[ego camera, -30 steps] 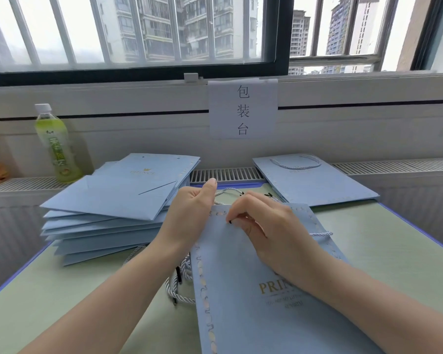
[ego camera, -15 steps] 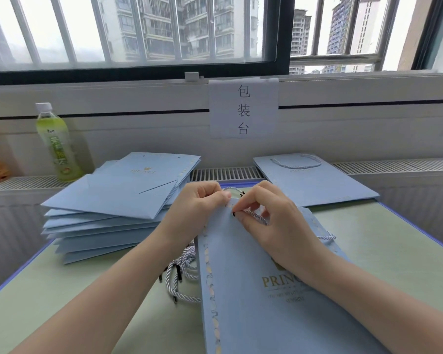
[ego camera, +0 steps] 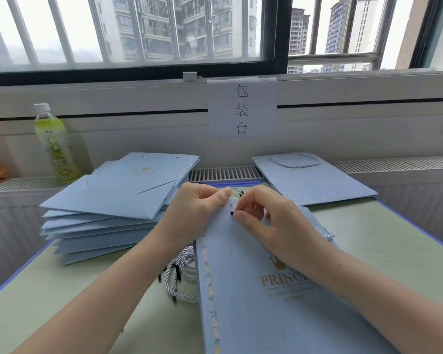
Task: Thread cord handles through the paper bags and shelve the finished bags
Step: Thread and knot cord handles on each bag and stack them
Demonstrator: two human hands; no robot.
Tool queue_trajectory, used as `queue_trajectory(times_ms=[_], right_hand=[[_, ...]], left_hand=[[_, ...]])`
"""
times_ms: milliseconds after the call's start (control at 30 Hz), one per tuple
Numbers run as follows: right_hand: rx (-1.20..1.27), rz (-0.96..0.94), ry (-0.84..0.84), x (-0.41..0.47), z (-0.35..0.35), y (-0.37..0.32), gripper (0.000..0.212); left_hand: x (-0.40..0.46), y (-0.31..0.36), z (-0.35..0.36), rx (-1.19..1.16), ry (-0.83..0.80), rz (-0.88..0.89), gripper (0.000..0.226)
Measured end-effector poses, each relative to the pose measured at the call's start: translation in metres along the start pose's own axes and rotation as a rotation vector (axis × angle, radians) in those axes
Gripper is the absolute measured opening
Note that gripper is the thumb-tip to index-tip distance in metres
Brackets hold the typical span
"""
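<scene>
Two hands work at the far edge of the paper bag [ego camera: 253, 290] mid-desk: our left hand [ego camera: 197, 213] pinches its rim, our right hand [ego camera: 274, 226] pinches the cord tip [ego camera: 232, 213]. Fumbling could miss the hole or tear it.

On the table [ego camera: 384, 254], a flat blue paper bag [ego camera: 253, 290] lies under both hands: the left hand [ego camera: 189, 213] pinches its top edge, and the right hand [ego camera: 274, 226] pinches a black-tipped cord [ego camera: 234, 194] there. Loose cords [ego camera: 183, 272] lie just left of the bag, beside a stack of bags [ego camera: 108, 205]. A bag with a cord handle [ego camera: 310, 180] lies behind, and a green bottle [ego camera: 53, 146] stands on the ledge.
</scene>
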State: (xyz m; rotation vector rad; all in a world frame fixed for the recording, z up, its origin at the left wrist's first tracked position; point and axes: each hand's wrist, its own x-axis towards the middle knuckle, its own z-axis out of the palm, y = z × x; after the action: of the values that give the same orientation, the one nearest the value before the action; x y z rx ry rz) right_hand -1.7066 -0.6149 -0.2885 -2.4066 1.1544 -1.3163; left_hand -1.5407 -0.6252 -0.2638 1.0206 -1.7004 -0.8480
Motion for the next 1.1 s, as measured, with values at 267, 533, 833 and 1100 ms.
queue_trajectory(times_ms=[267,533,833,1100], right_hand=[[-0.258,-0.015,-0.048,-0.001,0.001,0.002,0.015],[-0.018,0.15,-0.045,0.005,-0.019,0.0,0.016],[0.34,0.112,0.499,0.014,-0.046,-0.014,0.023],[0.094,0.035,0.08,0.004,-0.02,-0.002,0.048]], left_hand=[[0.004,-0.007,0.004,0.337,0.089,0.111,0.043],[-0.002,-0.006,0.005,0.795,0.091,-0.01,0.046],[-0.015,0.006,0.01,1.302,0.003,-0.105,0.029],[-0.012,0.018,0.024,0.012,0.009,0.101,0.05]])
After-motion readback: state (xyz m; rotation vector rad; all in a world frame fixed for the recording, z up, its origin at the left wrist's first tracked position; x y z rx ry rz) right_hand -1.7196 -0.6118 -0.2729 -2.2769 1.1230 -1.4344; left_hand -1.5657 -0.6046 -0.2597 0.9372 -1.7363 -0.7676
